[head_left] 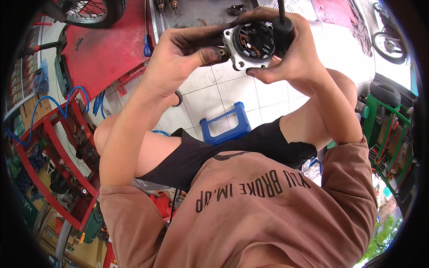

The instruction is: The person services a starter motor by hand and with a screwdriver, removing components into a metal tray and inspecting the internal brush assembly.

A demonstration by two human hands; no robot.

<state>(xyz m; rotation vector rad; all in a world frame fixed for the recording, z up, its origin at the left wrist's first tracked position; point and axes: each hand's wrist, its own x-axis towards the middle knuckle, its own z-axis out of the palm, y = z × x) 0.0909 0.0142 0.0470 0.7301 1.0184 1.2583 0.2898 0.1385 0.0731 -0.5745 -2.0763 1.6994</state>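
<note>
A round motor housing (237,60) with a silver flange, bolt holes and dark inner parts with copper-coloured bits is held up at the top centre. My left hand (176,67) grips its left side, thumb on a small fitting beside the flange. My right hand (292,58) holds the right side, thumb at the flange's lower edge, around a black cylindrical piece (283,32) with a dark rod rising from it; whether that joins the housing I cannot tell. Behind them lies a metal tray (181,18) with several small parts.
A red lift platform (98,53) with a blue-handled screwdriver (147,47) and a motorcycle wheel is at upper left. A blue stool (205,129) stands between my legs on the tiles. Red racks (53,174) are at left; a green rack (371,116) and tyre (384,93) at right.
</note>
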